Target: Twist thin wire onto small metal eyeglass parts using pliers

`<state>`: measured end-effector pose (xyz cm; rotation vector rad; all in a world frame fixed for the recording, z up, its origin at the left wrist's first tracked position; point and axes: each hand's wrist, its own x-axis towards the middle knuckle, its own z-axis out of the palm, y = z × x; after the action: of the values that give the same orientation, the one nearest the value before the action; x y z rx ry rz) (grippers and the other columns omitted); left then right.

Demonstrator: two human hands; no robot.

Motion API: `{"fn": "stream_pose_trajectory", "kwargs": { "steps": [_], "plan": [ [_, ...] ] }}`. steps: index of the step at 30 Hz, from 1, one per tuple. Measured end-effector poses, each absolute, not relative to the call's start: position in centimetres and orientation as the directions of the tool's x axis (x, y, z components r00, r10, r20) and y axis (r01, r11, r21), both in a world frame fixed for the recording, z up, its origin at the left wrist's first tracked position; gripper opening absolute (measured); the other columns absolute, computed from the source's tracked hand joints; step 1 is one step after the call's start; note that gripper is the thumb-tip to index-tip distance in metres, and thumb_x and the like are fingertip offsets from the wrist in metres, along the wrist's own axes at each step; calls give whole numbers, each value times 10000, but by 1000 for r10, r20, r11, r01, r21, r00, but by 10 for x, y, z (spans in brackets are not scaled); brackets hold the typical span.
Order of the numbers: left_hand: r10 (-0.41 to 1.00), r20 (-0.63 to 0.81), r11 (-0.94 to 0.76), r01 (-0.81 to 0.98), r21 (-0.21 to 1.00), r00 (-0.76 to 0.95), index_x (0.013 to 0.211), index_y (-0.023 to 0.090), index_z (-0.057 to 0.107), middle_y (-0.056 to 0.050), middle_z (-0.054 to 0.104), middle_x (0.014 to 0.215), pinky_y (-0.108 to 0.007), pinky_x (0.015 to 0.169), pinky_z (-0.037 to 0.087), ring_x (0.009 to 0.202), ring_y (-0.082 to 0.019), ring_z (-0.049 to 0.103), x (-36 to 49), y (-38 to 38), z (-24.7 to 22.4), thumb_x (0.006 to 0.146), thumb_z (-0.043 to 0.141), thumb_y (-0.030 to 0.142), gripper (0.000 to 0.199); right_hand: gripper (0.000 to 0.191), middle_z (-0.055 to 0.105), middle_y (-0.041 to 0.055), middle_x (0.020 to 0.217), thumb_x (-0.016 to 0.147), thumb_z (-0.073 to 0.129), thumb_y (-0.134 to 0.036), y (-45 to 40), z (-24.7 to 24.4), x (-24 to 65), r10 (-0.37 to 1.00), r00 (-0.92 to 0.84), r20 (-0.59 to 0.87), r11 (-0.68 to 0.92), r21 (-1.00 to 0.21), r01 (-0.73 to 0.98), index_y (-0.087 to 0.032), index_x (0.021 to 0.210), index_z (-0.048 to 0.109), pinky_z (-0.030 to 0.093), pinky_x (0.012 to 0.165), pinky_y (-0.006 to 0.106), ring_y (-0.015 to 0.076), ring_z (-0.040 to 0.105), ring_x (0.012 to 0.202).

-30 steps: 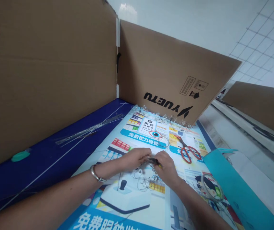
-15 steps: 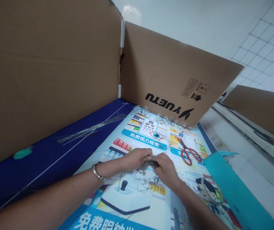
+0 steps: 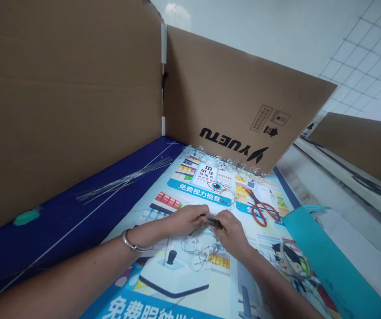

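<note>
- The dark tool (image 3: 215, 223) between the left hand (image 3: 188, 220) and right hand (image 3: 233, 235) sits slightly further right.
- The thin wires (image 3: 195, 250) beneath spread lower and wider.

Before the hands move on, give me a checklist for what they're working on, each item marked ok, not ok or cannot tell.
1. Left hand and right hand both on the small dark piece: ok, their fingers meet at it.
2. Firmness of the grip: cannot tell from this view.
3. Thin wires under the hands: not ok, loosely looped and tangled on the printed poster.
4. Where the wires meet the dark piece: cannot tell, fingers hide it.
5. Red-handled scissors: ok, lying on the poster, apart from the hands.
</note>
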<state>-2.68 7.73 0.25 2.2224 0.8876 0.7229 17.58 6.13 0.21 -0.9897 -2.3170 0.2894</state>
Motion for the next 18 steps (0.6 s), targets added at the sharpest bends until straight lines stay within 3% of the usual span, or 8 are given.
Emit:
{"fn": "stream_pose_trajectory", "kwargs": {
  "steps": [5,18],
  "plan": [
    [724,225,-553,355,754,652,886,189,507,22,542,777,-185,606,353,704,-101,484,-28,77,7,841,385,123,146,98,518,24,752,737,523,-102,61,1,177,733,-523,435,680,-429,595,-194,771,520,391,661,286,164,469,750],
    [703,256,-608,375,700,664,857,174,608,-3,612,780,-208,663,389,720,-120,531,-18,76,9,836,466,190,144,110,542,23,734,714,516,-96,62,-1,180,719,-530,450,695,-441,569,-195,727,561,402,690,301,166,490,765]
  ]
}}
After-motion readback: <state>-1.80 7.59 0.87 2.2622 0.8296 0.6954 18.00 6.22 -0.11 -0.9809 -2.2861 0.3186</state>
